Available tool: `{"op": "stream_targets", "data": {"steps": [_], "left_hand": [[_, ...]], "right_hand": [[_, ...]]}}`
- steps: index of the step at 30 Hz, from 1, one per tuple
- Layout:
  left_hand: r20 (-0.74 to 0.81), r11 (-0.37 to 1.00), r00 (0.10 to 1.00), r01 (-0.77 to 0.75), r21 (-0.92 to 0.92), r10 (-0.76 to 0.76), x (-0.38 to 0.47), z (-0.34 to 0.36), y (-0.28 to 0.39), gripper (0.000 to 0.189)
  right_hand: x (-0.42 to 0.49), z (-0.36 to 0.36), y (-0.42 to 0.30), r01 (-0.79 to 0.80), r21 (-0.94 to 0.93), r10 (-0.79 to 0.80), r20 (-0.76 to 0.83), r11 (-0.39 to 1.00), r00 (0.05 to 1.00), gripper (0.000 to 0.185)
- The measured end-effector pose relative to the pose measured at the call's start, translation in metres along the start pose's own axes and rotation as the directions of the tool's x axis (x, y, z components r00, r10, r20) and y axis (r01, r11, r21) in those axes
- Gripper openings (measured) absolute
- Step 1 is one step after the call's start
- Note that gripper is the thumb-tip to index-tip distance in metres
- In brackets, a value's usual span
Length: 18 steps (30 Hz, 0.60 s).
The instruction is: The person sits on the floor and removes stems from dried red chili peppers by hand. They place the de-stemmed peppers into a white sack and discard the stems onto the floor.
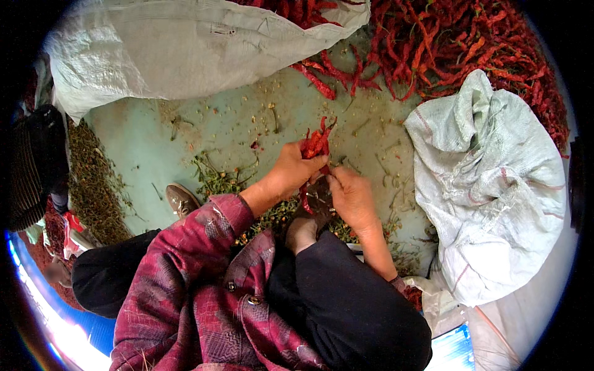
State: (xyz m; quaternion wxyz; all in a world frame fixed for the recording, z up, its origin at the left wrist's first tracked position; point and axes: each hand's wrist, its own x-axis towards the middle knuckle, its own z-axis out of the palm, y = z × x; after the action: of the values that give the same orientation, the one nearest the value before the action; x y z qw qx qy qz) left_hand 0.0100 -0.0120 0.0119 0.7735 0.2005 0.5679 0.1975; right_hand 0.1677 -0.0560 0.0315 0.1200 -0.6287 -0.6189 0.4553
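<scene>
Several dried red chili peppers (317, 143) are held in my left hand (288, 168), their tips pointing up past the thumb. Close beside it on the right, my right hand (353, 197) has its fingers pinched at the lower end of the bunch; what lies between these fingertips is too small and blurred to tell. One red pepper hangs down below the hands, above my shoe. Green chili stems (216, 176) lie in a heap under and beside my left forearm.
A large pile of red chilies (445, 51) spreads at the upper right. One white woven sack (176, 51) lies across the upper left, another crumpled white sack (492, 195) at right. Stem debris (95, 185) is heaped at left near a person's dark clothing (37, 162).
</scene>
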Motion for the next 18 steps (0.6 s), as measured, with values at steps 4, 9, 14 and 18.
{"op": "stream_targets", "data": {"steps": [4,9,14,18], "left_hand": [[0.061,0.969,0.995,0.095,-0.226,-0.083,-0.006,-0.001,-0.005,0.007],[0.082,0.900,0.978,0.210,-0.382,-0.193,-0.001,-0.007,-0.016,0.007],[0.070,0.923,0.990,0.140,-0.359,-0.123,-0.003,-0.027,-0.013,0.012],[0.085,0.882,0.995,0.089,-0.462,-0.056,-0.006,-0.026,-0.004,0.011]], "right_hand": [[-0.001,-0.005,0.000,-0.182,0.335,0.128,0.176,0.924,0.976,0.009],[-0.013,-0.030,-0.037,-0.049,0.653,-0.242,0.347,0.756,0.906,0.009],[0.017,-0.041,0.011,-0.143,0.109,0.115,0.229,0.984,0.967,0.023],[0.089,-0.043,0.010,-0.295,0.348,0.356,-0.127,0.890,0.926,0.028]]}}
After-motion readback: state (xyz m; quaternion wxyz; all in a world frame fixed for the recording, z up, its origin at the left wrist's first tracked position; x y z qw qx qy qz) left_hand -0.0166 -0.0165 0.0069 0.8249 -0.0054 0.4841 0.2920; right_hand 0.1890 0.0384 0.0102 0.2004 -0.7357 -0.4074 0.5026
